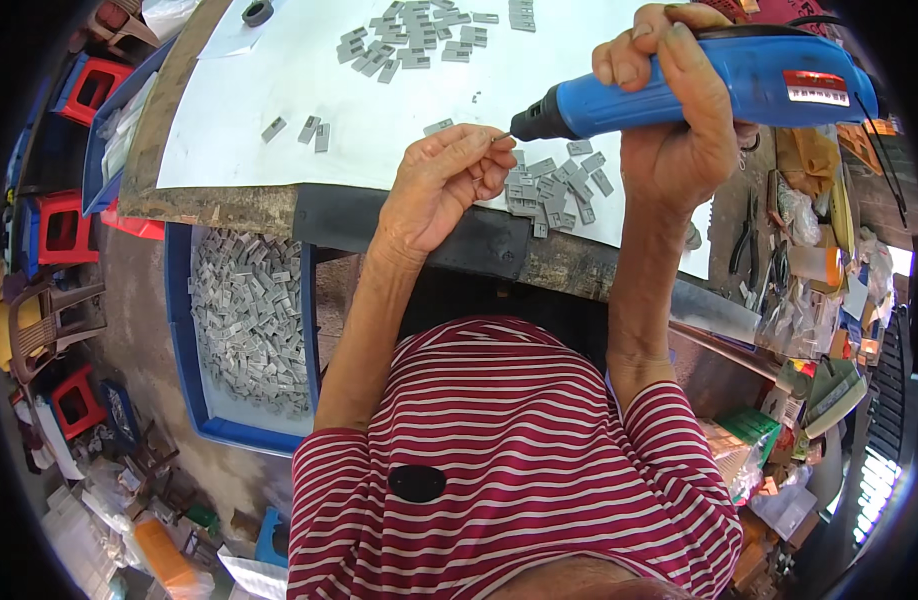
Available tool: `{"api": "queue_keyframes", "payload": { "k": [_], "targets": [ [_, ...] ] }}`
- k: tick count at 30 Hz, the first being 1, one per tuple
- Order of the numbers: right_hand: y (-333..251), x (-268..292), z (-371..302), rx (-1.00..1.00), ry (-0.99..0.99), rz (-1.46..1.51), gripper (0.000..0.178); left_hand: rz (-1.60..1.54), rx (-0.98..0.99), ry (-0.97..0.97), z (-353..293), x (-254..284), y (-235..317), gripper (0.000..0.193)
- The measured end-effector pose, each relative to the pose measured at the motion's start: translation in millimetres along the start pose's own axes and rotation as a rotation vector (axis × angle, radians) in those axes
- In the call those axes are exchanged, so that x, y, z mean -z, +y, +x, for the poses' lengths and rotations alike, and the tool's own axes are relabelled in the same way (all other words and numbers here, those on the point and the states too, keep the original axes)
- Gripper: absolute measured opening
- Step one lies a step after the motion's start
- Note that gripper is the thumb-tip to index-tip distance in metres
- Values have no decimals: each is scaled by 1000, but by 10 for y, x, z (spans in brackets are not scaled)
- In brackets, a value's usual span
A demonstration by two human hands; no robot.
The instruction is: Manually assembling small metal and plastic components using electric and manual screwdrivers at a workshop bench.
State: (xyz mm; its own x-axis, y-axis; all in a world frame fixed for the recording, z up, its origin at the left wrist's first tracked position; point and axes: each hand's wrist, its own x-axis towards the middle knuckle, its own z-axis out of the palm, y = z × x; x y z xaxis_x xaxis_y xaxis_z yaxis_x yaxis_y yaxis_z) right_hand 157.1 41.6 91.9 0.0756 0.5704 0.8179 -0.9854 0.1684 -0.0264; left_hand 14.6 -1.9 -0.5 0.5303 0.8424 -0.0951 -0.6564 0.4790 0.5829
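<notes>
My right hand (pixel 684 95) is wrapped round a blue electric screwdriver (pixel 629 95) with a black nose, held level above the worktable and pointing left. Its thin bit reaches the fingertips of my left hand (pixel 444 180), which are pinched together at the bit's end. Whatever sits between those fingers is too small to name. Beneath and just right of my left hand lies a loose group of small grey rectangular pieces (pixel 557 192) on white paper (pixel 359 130). A larger group of grey pieces (pixel 414 35) is spread farther back, and a few lie apart at left.
A blue bin (pixel 184 380) full of grey pieces stands below the table's left front edge. Pliers (pixel 746 240) and cluttered bags lie at right. A black roll of tape (pixel 258 12) rests at the far left. Red stools (pixel 67 228) stand on the floor at left.
</notes>
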Motion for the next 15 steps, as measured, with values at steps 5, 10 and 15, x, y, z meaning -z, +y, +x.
{"api": "queue_keyframes", "payload": {
  "k": [5,10,15],
  "targets": [
    [-52,-99,3,15,-5,-34,25,36,-20,25,-29,8,-8,25],
    [-402,-266,6,-191,242,-890,35,203,-47,73,-136,-71,46,25],
    [-184,7,-62,-83,226,-335,24,905,-312,396,-255,-72,252,16]
  ]
}}
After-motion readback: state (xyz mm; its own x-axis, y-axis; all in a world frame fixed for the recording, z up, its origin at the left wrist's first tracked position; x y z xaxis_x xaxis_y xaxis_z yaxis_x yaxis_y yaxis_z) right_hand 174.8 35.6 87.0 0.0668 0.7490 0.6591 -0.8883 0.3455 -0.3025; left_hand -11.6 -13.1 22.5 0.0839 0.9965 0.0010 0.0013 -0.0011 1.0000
